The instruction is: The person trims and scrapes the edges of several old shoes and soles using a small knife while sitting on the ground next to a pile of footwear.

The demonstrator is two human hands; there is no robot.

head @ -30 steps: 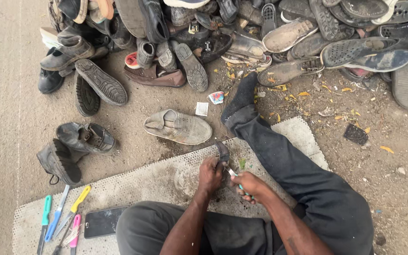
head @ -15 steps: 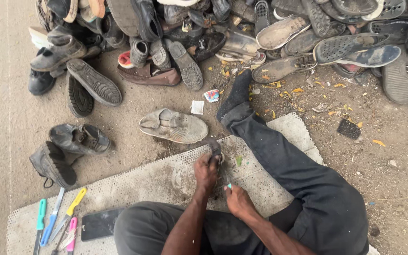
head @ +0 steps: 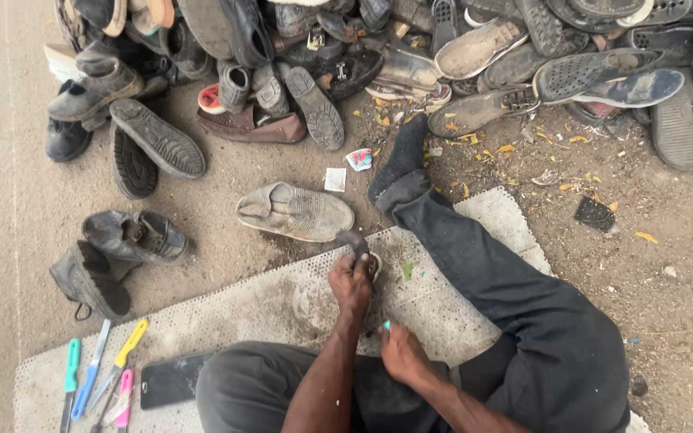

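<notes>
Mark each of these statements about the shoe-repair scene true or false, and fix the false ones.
1. The left hand grips a small dark shoe on the mat. True.
2. The right hand is empty. False: it holds a small tool with a green tip.
3. Coloured-handled tools lie at the mat's left end. True.
4. The big pile of shoes sits behind the person. False: it lies ahead, beyond the outstretched leg.
5. A grey worn shoe lies on the ground just past the mat. True.
</notes>
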